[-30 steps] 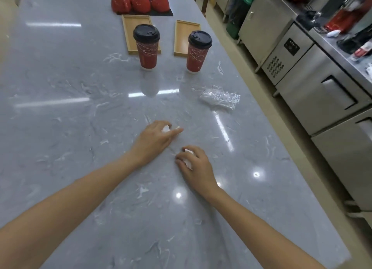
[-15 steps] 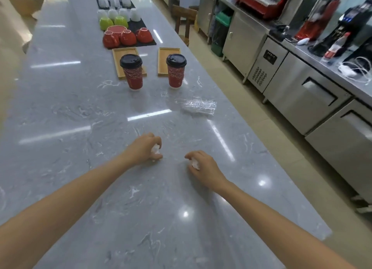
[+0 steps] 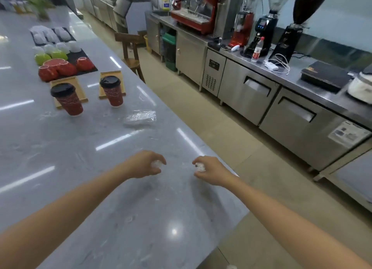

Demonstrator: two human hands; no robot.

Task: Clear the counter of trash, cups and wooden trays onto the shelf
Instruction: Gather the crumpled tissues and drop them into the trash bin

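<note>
Head view: the left hand (image 3: pixel 144 164) is positioned above the grey marble counter (image 3: pixel 60 158), fingers curled closed around a small white paper wad (image 3: pixel 156 164); the right hand (image 3: pixel 211 170) sits just beside it, near the counter's right edge, fingers likewise curled closed on a second white wad (image 3: pixel 200 166); whether either hand touches the counter surface cannot be determined; the two hands are apart, with bare counter between them. A crumpled clear plastic wrapper (image 3: pixel 141 116) lies flat on the counter beyond the hands; behind it stand two red paper cups with black lids, the left cup (image 3: pixel 67 98) and the right cup (image 3: pixel 112 91), both upright and well apart; each cup stands in front of a wooden tray, the left tray (image 3: pixel 77 85) and the right tray (image 3: pixel 120 76), and whether the cups rest on the trays cannot be determined. Further back, red bowls (image 3: pixel 60 67), green bowls (image 3: pixel 50 56) and white cups (image 3: pixel 50 35) rest on black mats (image 3: pixel 70 56). Across the aisle, a stainless steel unit (image 3: pixel 251 91) carries a red espresso machine (image 3: pixel 193 14) and two black grinders (image 3: pixel 263 33).
</note>
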